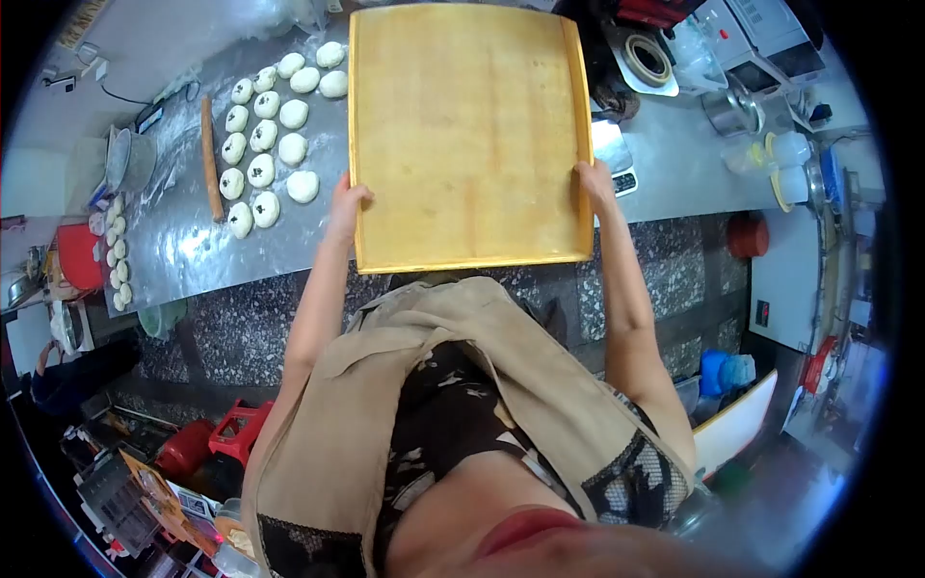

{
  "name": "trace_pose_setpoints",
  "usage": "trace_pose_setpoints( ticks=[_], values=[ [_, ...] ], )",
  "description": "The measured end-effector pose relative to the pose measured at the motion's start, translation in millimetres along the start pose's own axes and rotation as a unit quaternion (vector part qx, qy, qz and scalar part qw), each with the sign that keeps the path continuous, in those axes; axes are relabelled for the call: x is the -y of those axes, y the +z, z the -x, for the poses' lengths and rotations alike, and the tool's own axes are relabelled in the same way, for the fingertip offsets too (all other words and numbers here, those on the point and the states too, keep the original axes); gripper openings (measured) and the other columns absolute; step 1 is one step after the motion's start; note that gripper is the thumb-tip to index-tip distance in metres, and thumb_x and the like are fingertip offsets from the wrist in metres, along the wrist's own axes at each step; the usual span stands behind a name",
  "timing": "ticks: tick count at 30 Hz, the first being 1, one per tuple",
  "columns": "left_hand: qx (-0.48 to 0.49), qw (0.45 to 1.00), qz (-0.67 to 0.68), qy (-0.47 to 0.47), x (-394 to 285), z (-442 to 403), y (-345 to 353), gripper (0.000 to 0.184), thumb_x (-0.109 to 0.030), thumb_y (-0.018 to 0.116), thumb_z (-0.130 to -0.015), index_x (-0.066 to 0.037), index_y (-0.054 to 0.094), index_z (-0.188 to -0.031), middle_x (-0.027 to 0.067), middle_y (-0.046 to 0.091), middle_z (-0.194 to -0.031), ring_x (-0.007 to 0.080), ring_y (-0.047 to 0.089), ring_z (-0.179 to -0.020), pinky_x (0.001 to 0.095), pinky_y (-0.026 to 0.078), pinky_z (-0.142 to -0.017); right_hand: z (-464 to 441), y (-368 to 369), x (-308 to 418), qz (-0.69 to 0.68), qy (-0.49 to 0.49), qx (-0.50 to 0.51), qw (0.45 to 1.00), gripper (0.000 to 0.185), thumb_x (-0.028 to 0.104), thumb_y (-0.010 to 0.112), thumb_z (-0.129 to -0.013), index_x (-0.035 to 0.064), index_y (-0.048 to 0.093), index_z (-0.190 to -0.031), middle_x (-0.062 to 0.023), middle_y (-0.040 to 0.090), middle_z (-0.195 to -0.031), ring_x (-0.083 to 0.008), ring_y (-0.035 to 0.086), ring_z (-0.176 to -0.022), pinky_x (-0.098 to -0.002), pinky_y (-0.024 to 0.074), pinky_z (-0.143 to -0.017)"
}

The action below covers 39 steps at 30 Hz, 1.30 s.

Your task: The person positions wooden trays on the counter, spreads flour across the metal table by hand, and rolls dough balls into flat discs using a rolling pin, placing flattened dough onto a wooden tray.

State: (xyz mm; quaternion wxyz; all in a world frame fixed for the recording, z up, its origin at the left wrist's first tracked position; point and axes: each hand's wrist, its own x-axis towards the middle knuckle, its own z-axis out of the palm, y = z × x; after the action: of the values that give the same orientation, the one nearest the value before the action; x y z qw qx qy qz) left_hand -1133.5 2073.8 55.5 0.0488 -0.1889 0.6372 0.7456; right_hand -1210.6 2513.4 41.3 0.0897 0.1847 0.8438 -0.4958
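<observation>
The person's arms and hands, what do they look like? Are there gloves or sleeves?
The left hand and right hand are bare: I see no gloves, rings or watch. Both forearms are bare too, with no sleeves on them. Higher up there's a beige garment with black, lacy-looking patches near the shoulders.

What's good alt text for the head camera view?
The left hand and right hand grip a shallow wooden tray by its sides at a metal table. Left of the tray lie rows of dough rounds, some dark-specked, and a rolling pin.
</observation>
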Motion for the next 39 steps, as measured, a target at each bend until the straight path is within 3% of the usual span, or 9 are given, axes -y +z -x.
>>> trace_pose_setpoints(
  ticks=[2, 6, 11, 13, 15, 21, 27, 31, 39],
  values=[
    [0.008, 1.0, -0.01, -0.017, 17, -5, 1, 0.037, -0.01, 0.054, -0.067, -0.001, 0.057, -0.103, 0.0012, 0.057, -0.082, 0.0116, 0.053, -0.068, 0.0244, 0.044, -0.062, 3, -4, 2, 0.081, 0.022, -0.038, 0.996, 0.043, 0.021, 0.051, -0.079, -0.0096, 0.062, -0.107, -0.0246, 0.067, -0.091, -0.0316, 0.066, -0.087, -0.039, 0.0486, -0.075],
    [0.012, 0.999, -0.018, -0.028, 26, -10, 3, 0.035, -0.011, 0.054, -0.067, -0.002, 0.058, -0.101, 0.0006, 0.055, -0.078, 0.0116, 0.052, -0.068, 0.0251, 0.043, -0.062, -13, 0, -15, 0.106, -0.006, -0.036, 0.994, 0.045, 0.022, 0.05, -0.078, -0.0093, 0.062, -0.109, -0.0287, 0.066, -0.096, -0.0371, 0.065, -0.093, -0.0413, 0.0482, -0.079],
    [-0.007, 0.999, 0.005, -0.035, 17, -4, 4, 0.035, -0.011, 0.055, -0.068, -0.001, 0.058, -0.102, 0.0013, 0.055, -0.08, 0.0119, 0.051, -0.068, 0.0254, 0.043, -0.062, -10, -1, -1, 0.104, 0.04, -0.006, 0.994, 0.046, 0.024, 0.051, -0.078, -0.0091, 0.063, -0.107, -0.0311, 0.065, -0.1, -0.0418, 0.063, -0.1, -0.0436, 0.0466, -0.085],
    [0.009, 1.0, -0.01, -0.017, 17, -13, -2, 0.036, -0.011, 0.055, -0.069, -0.001, 0.057, -0.104, 0.0015, 0.055, -0.08, 0.0119, 0.051, -0.068, 0.0254, 0.043, -0.062, -19, 5, -12, 0.162, 0.019, -0.024, 0.986, 0.046, 0.025, 0.051, -0.078, -0.0096, 0.063, -0.107, -0.0302, 0.066, -0.097, -0.0397, 0.064, -0.095, -0.043, 0.0474, -0.082],
    [0.006, 0.999, -0.001, -0.033, 14, -15, 0, 0.038, -0.011, 0.055, -0.069, -0.001, 0.057, -0.105, 0.0014, 0.054, -0.08, 0.0119, 0.05, -0.068, 0.0252, 0.042, -0.062, -19, 10, -19, 0.138, 0.01, -0.044, 0.989, 0.044, 0.028, 0.053, -0.079, -0.0098, 0.064, -0.101, -0.0211, 0.068, -0.086, -0.0293, 0.065, -0.083, -0.0396, 0.048, -0.071],
    [0.014, 0.999, -0.006, -0.05, 31, -23, -11, 0.05, -0.006, 0.054, -0.068, 0.0, 0.056, -0.117, 0.0007, 0.056, -0.082, 0.0101, 0.05, -0.068, 0.023, 0.041, -0.062, -14, 11, -8, 0.121, 0.041, -0.029, 0.991, 0.044, 0.028, 0.054, -0.08, -0.0103, 0.065, -0.099, -0.0179, 0.068, -0.086, -0.0272, 0.064, -0.081, -0.0386, 0.0477, -0.072],
    [0.02, 0.999, 0.011, -0.046, 25, -12, -7, 0.049, -0.005, 0.053, -0.069, 0.001, 0.056, -0.117, 0.0011, 0.057, -0.084, 0.0104, 0.051, -0.07, 0.0233, 0.042, -0.064, -1, 8, 20, 0.072, 0.102, -0.007, 0.992, 0.046, 0.028, 0.055, -0.081, -0.0112, 0.062, -0.104, -0.0185, 0.067, -0.097, -0.0286, 0.063, -0.088, -0.0387, 0.0468, -0.076],
    [0.005, 0.998, 0.025, -0.06, 21, 5, 0, 0.049, -0.006, 0.052, -0.069, 0.002, 0.056, -0.118, 0.003, 0.06, -0.089, 0.0114, 0.053, -0.075, 0.0243, 0.043, -0.067, -15, 4, 9, 0.13, 0.098, 0.023, 0.986, 0.051, 0.024, 0.057, -0.078, -0.0137, 0.059, -0.112, -0.0204, 0.066, -0.1, -0.0292, 0.063, -0.089, -0.0389, 0.0476, -0.076],
    [0.003, 0.996, 0.008, -0.087, 37, 5, -6, 0.064, -0.007, 0.053, -0.069, 0.0, 0.048, -0.132, 0.0053, 0.061, -0.098, 0.014, 0.054, -0.082, 0.0251, 0.045, -0.073, -19, 0, -22, 0.144, 0.103, 0.009, 0.984, 0.05, 0.027, 0.058, -0.078, -0.0139, 0.061, -0.106, -0.0229, 0.066, -0.098, -0.0297, 0.063, -0.089, -0.0394, 0.0464, -0.076]
  ],
)
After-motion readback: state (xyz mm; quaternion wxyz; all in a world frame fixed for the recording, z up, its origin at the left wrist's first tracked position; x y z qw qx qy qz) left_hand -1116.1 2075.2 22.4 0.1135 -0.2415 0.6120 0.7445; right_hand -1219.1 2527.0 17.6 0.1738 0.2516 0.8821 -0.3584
